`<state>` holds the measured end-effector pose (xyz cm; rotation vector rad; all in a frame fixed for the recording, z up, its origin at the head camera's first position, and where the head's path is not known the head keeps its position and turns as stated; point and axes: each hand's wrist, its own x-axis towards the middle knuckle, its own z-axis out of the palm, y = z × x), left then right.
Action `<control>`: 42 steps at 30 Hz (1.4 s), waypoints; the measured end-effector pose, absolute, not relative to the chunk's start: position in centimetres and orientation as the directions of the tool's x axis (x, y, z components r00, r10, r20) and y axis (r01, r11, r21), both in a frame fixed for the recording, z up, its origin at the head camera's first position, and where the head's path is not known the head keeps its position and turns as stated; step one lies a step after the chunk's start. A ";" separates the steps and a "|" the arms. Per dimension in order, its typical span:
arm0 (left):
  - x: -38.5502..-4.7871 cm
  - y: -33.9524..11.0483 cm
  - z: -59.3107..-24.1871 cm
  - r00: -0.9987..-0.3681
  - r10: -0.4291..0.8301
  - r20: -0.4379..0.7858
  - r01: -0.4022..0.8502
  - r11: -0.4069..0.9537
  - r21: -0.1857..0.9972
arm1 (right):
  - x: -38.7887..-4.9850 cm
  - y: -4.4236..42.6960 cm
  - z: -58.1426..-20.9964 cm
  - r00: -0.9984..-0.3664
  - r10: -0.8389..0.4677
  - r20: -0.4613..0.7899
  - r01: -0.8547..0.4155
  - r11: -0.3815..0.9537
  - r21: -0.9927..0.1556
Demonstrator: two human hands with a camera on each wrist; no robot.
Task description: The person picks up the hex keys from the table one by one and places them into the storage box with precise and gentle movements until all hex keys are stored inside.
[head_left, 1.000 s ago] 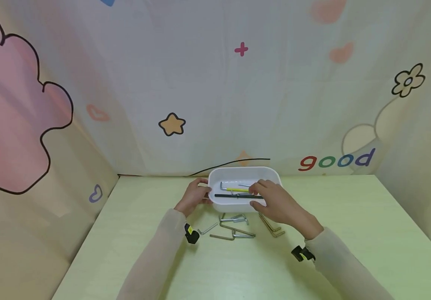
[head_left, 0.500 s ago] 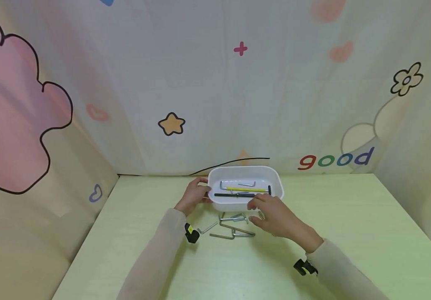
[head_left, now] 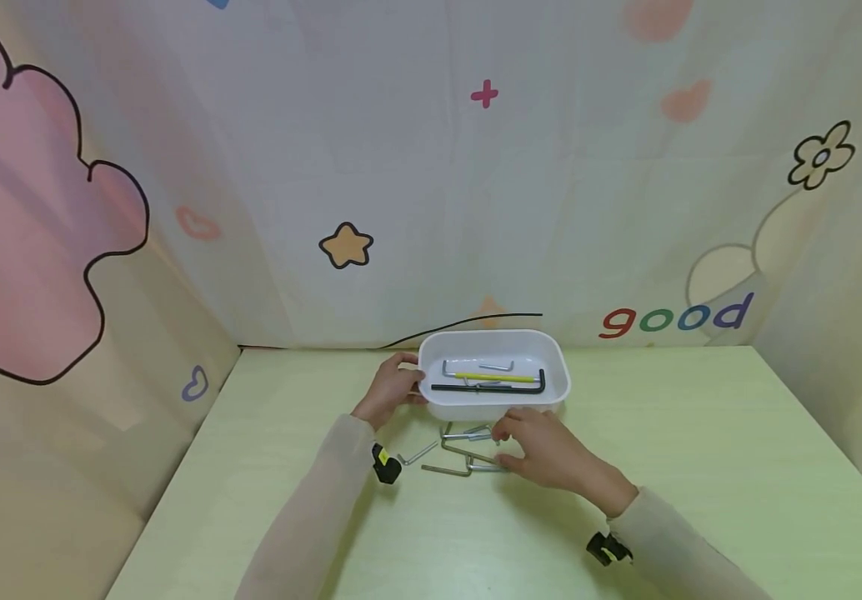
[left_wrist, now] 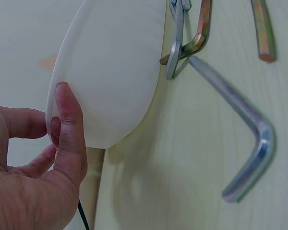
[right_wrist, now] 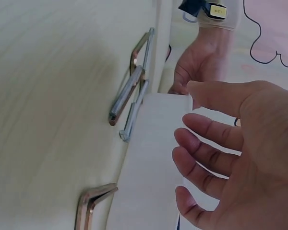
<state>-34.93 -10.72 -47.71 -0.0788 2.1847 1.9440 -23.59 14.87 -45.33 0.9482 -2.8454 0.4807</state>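
My left hand [head_left: 389, 392] pinches the left rim of a white plastic box [head_left: 468, 412], its thumb against the outer wall in the left wrist view. Inside lie a yellow hex key [head_left: 491, 378], a black hex key [head_left: 468, 388] and small silver ones. My right hand [head_left: 551, 450] hovers in front of the box, fingers loosely bent and apart, holding nothing. Below it on the table are bronze hex keys [head_left: 446, 472] and silver ones in a loose group. A bronze pair [right_wrist: 89, 201] shows in the right wrist view, hidden by the hand in the head view.
A lone silver hex key [left_wrist: 259, 129] lies left of the group, near the left wrist. The pale table [head_left: 701, 483] spreads to both sides. Behind the box hangs a printed curtain [head_left: 416, 167].
My right hand has drawn back from over the box to above the hex keys in front, uncovering the black key's bent end. The left hand stays at the rim.
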 end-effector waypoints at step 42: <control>-34.9 -10.7 -47.4 -0.971 0.099 -0.219 -0.208 0.115 0.971 | -25.0 13.4 -48.9 -0.750 -0.642 0.158 -0.661 0.737 -0.143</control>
